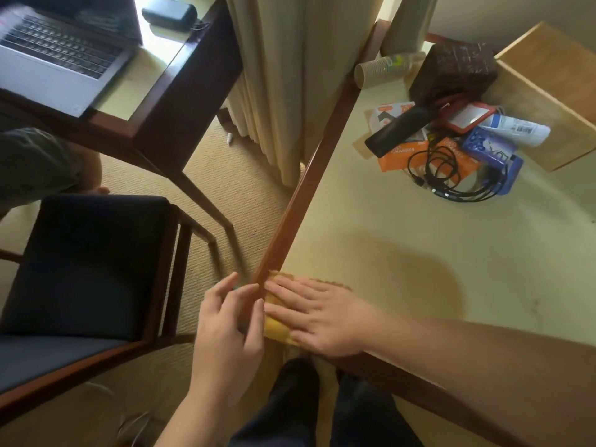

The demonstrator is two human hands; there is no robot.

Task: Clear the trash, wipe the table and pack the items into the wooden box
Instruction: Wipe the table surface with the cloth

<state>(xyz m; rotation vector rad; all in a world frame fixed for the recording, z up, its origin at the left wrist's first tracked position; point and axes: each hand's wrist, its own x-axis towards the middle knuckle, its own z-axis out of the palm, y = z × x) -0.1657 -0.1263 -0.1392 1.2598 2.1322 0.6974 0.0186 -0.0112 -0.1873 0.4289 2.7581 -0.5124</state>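
My right hand (317,314) lies flat, fingers spread, pressing a yellow cloth (276,329) onto the near left corner of the pale table (403,253). My left hand (230,321) hovers just off the table's brown edge, fingers apart and cupped, holding nothing that I can see. At the far right stands the wooden box (548,98). In front of it lies a pile: a dark brown box (456,71), a black remote-like bar (400,130), orange charger packs (403,154), a coiled black cable (451,175), a red-framed card (467,119), a white tube (516,129) and a blue packet (490,146).
Paper cups (380,71) lie on their side at the table's far left corner by the curtain (290,75). A dark-cushioned chair (87,269) stands to the left. A second table with a laptop (54,56) and a dark pouch (169,12) is at the upper left. Carpet lies between.
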